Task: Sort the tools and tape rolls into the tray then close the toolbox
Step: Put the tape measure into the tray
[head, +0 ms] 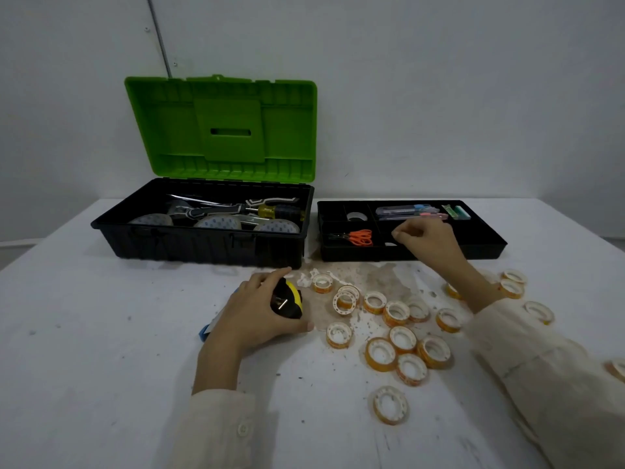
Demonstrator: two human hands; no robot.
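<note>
at frame centre the left hand (257, 313) curls round a yellow-and-black tape measure (287, 301) on the table, probably bound for the tray (487, 243) at right. the right hand (426, 238) hangs over the tray's front compartment beside the orange scissors (362, 236), fingertips pinched together; whether they hold anything i cannot tell. small tape rolls (395, 313) lie scattered at lower right, unsorted, so the toolbox (203, 245) at upper left stands with its green lid (220, 130) up.
</note>
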